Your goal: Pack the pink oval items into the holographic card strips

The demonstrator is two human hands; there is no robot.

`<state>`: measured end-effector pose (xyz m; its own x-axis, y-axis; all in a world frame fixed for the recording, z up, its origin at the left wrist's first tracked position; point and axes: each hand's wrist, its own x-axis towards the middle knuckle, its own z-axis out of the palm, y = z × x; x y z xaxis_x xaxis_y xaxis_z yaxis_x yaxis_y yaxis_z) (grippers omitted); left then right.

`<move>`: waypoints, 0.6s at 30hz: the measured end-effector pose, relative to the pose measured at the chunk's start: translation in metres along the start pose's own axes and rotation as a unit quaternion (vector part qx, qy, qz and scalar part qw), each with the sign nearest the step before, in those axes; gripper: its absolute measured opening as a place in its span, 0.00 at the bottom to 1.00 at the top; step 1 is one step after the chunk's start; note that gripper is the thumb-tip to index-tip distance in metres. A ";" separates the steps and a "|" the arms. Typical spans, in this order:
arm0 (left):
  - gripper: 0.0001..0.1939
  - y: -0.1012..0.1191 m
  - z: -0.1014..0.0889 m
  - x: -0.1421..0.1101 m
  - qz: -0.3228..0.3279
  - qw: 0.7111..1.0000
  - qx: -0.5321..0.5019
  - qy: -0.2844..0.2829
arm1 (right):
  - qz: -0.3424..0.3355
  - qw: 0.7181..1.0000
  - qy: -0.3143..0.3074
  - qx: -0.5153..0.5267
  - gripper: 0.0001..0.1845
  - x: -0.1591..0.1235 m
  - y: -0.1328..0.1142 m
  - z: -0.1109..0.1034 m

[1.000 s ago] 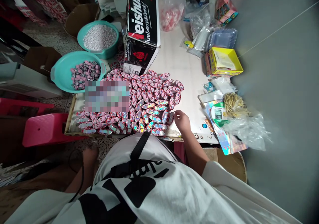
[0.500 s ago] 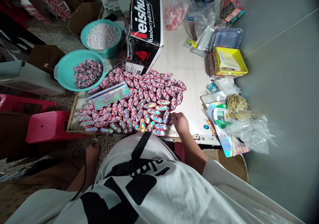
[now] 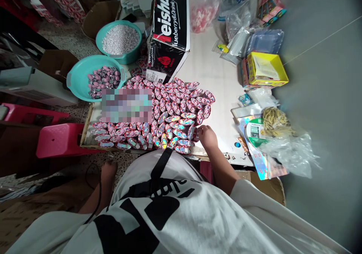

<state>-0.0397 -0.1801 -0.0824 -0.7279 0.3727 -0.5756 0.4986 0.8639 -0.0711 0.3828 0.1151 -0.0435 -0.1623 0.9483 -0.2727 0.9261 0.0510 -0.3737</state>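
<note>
The fingers (image 3: 201, 129) of the right hand (image 3: 209, 137) curl narrowly at the edge of the red-and-pink oval pieces (image 3: 162, 104), which spread over the counter (image 3: 223, 103) from nine to eleven o'clock of that hand; whether they pinch one cannot be told. The left hand (image 3: 109, 171) hangs at eight o'clock, grip unclear. A black carton (image 3: 171, 35) stands at the pieces' twelve o'clock.

Apparently an assembly workshop or packing room — white worktable (image 3: 223, 73) bearing rows of look-alike pink, shiny pieces (image 3: 175, 107), teal basins (image 3: 77, 78) of loose parts at far left, printed carton (image 3: 169, 24) and plastic bags (image 3: 240, 16) beyond, pink stool (image 3: 53, 139) at left.
</note>
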 end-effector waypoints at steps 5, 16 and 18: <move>0.25 0.004 -0.002 0.002 -0.007 1.000 -0.007 -0.001 | 0.010 0.994 0.018 0.105 0.14 -0.003 0.013 0.003; 0.25 0.011 -0.001 0.007 0.022 0.999 0.005 -0.025 | 0.152 0.901 -0.004 0.407 0.27 -0.014 0.027 0.031; 0.24 0.011 -0.002 0.009 0.038 0.999 0.015 -0.031 | 0.153 0.899 -0.007 0.411 0.27 -0.012 0.028 0.032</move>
<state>-0.0414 -0.1667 -0.0869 -0.6571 0.4149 -0.6293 0.5662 0.8228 -0.0487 0.3994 0.0947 -0.0793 0.0481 0.8741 -0.4833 0.3645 -0.4659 -0.8063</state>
